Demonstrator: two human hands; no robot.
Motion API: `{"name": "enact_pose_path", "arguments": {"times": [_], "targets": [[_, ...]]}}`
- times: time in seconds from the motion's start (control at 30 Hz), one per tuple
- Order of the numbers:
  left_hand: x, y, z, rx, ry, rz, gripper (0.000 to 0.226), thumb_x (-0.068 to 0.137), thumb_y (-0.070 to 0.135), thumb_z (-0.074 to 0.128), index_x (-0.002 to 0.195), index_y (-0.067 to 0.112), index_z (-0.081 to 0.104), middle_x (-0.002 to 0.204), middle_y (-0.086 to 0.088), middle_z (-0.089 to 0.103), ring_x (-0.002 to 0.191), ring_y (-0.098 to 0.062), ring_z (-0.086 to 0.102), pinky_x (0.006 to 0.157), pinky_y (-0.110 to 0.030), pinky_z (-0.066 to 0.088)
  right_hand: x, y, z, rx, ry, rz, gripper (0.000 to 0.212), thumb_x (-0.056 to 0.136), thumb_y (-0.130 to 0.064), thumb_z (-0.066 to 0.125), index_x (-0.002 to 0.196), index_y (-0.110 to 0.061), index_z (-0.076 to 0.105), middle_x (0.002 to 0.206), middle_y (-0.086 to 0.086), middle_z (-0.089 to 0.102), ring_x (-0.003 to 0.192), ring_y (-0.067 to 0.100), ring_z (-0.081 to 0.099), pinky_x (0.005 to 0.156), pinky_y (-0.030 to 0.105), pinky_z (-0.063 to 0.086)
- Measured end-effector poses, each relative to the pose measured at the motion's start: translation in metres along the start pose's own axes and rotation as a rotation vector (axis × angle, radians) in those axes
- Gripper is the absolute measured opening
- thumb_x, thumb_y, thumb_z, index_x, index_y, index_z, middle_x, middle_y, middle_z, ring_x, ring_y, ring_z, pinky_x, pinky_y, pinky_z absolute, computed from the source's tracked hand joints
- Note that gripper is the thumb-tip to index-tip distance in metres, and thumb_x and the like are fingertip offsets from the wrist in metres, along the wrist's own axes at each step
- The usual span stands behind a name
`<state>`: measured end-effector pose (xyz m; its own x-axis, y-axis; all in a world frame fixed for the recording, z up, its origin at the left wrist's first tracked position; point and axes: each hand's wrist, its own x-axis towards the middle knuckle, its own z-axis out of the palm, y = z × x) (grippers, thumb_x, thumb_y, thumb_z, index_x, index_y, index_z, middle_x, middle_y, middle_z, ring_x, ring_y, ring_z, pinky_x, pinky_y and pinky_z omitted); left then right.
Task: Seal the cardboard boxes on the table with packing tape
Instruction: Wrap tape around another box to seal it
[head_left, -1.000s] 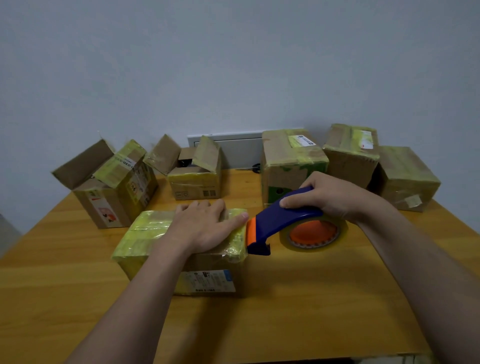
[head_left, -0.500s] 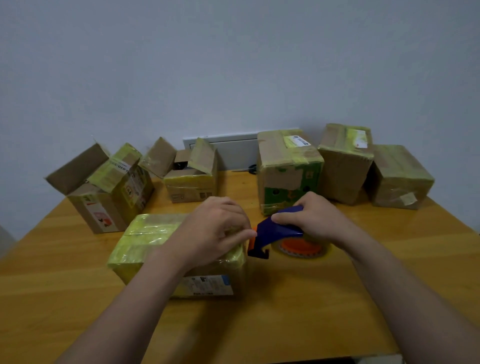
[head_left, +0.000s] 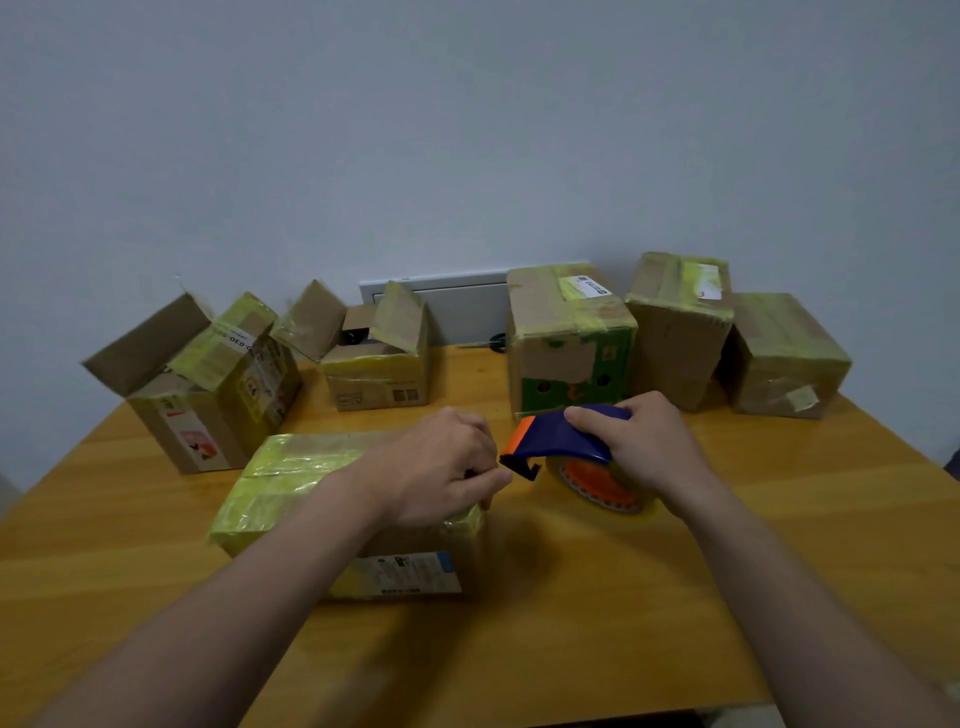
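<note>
A flat cardboard box (head_left: 291, 483) wrapped in yellowish tape lies on the wooden table (head_left: 571, 623) in front of me. My left hand (head_left: 441, 473) hovers over its right end, fingers curled and pinching at the black blade end of the tape dispenser; the tape itself is too clear to make out. My right hand (head_left: 644, 447) grips the blue and orange tape dispenser (head_left: 566, 441), whose orange-cored roll (head_left: 602, 483) hangs just above the table to the right of the box.
Two open boxes stand at the back left: a larger one (head_left: 208, 384) and a smaller one (head_left: 379, 358). Three taped boxes (head_left: 566, 338) (head_left: 675, 332) (head_left: 784, 353) line the back right by the wall. Scissors (head_left: 496, 340) lie behind them.
My left hand lifted off the box top and curled its fingers at the dispenser's blade end. The right hand tilted the dispenser and raised it a little.
</note>
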<state>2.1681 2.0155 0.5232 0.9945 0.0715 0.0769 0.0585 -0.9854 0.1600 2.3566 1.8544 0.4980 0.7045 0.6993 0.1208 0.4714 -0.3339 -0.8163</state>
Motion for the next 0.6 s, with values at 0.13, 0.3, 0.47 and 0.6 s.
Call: {"name": "enact_pose_path", "arguments": {"times": [0.13, 0.3, 0.47, 0.6], "targets": [[0.001, -0.001, 0.0, -0.051, -0.001, -0.015, 0.037, 0.104, 0.041, 0.056, 0.074, 0.026, 0.073, 0.08, 0.016, 0.065, 0.095, 0.008, 0.051, 0.087, -0.023, 0.043, -0.006, -0.002, 0.0, 0.031, 0.033, -0.016, 0.054, 0.092, -0.053, 0.068, 0.063, -0.008, 0.071, 0.057, 0.011, 0.065, 0.054, 0.021, 0.057, 0.057, 0.034, 0.04], [-0.007, -0.001, 0.001, -0.165, 0.066, 0.009, 0.035, 0.104, 0.043, 0.055, 0.084, 0.025, 0.077, 0.089, 0.015, 0.069, 0.1, -0.002, 0.057, 0.088, -0.03, 0.048, -0.013, -0.005, 0.005, 0.115, 0.09, -0.017, 0.052, 0.094, -0.049, 0.067, 0.064, -0.008, 0.073, 0.06, 0.012, 0.068, 0.059, 0.029, 0.062, 0.057, 0.034, 0.042], [-0.001, 0.0, 0.004, -0.222, 0.052, -0.047, 0.045, 0.106, 0.042, 0.053, 0.069, 0.024, 0.071, 0.07, 0.012, 0.062, 0.092, -0.006, 0.057, 0.082, -0.041, 0.05, -0.017, -0.004, 0.016, 0.204, 0.16, 0.024, 0.05, 0.094, -0.049, 0.068, 0.058, -0.014, 0.072, 0.05, -0.001, 0.064, 0.053, 0.017, 0.058, 0.052, 0.03, 0.04], [0.0, -0.003, 0.005, -0.212, 0.038, -0.058, 0.05, 0.107, 0.048, 0.046, 0.071, 0.026, 0.071, 0.074, 0.014, 0.062, 0.096, -0.002, 0.056, 0.085, -0.038, 0.05, -0.019, -0.001, 0.021, 0.254, 0.195, 0.049, 0.047, 0.094, -0.049, 0.067, 0.061, -0.015, 0.072, 0.05, -0.009, 0.064, 0.047, 0.003, 0.057, 0.051, 0.027, 0.039]]}}
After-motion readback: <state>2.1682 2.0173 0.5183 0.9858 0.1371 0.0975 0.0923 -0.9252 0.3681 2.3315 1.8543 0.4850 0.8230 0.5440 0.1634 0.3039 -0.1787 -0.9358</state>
